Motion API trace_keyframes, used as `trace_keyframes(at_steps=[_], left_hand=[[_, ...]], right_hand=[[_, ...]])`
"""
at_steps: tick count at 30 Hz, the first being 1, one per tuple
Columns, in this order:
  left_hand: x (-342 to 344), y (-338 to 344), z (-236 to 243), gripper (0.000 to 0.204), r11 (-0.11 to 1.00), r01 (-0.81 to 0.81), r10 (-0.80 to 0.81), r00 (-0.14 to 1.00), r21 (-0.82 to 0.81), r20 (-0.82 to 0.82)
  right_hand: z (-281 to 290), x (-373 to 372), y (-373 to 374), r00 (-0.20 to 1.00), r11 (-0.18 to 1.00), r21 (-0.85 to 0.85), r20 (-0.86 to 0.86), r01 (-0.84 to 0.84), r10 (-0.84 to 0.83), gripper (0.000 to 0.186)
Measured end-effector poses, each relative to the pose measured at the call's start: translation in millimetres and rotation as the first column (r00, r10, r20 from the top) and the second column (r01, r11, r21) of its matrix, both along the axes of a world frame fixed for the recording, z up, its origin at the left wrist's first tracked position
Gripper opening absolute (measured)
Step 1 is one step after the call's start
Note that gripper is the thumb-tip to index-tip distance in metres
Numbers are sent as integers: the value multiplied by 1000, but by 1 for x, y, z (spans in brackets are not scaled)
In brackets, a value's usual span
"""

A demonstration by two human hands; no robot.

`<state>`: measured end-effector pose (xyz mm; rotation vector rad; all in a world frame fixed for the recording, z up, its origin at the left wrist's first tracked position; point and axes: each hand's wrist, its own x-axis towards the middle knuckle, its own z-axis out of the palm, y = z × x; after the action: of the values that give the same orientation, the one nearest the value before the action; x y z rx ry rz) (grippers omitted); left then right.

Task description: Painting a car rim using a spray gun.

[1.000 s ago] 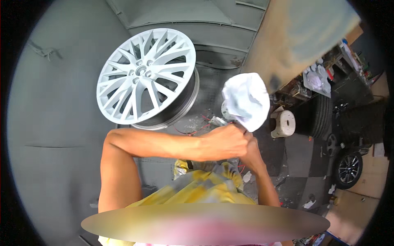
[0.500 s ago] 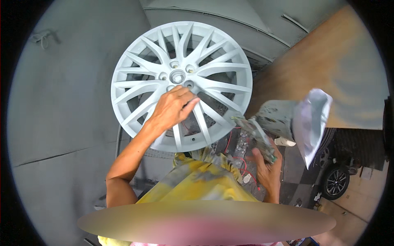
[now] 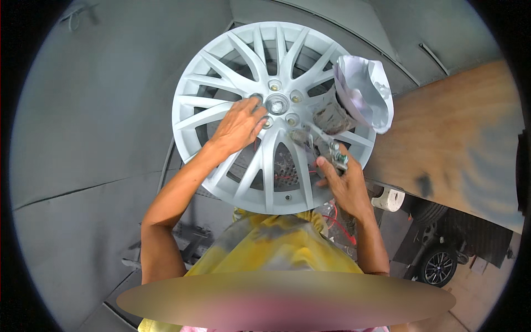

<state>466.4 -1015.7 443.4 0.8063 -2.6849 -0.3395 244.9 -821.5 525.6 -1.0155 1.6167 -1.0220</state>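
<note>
The white multi-spoke wheel (image 3: 215, 119) fills the upper middle, face up. My left hand (image 3: 240, 124) rests at its hub beside a bolt hole, fingers slightly curled and apart, fingertips partly hidden. My right hand (image 3: 345, 177) is closed around the grimy spray gun (image 3: 321, 146), held over the lower right spokes. The gun's nose points toward the hub. On top of it sits a dirty cup (image 3: 332, 116) with a crumpled white liner (image 3: 365, 94) inside.
Grey sheet walls (image 3: 88, 127) surround the left and back. A wooden board (image 3: 437, 138) is at right, with a white stool (image 3: 387, 199), red hose (image 3: 348, 235), tyre (image 3: 426, 213) and black alloy wheel (image 3: 440, 265) below.
My left hand has come from low in the view onto the wheel's hub. The gun in my right hand has swung up and left over the spokes. The wheel appears further right.
</note>
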Motion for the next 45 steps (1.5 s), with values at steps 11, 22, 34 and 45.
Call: trace_keyframes(at_steps=[11,22,34,45], left_hand=[[-23,-23,0,25,995,-15,15,1000,98,1],[27,-14,16,34,984,-74,76,997,163,-8],[73,-17,1,47,931,-290,306,951,-221,41],[-10,56,12,44,877,-397,437,893,-270,106]], right_hand=[[-2,-12,-79,989,994,-108,-147,-12,-4,37],[19,23,-52,953,976,-50,209,-214,220,38],[21,18,18,984,993,-57,141,-106,113,34],[25,-19,52,952,946,-105,-5,-306,307,42]])
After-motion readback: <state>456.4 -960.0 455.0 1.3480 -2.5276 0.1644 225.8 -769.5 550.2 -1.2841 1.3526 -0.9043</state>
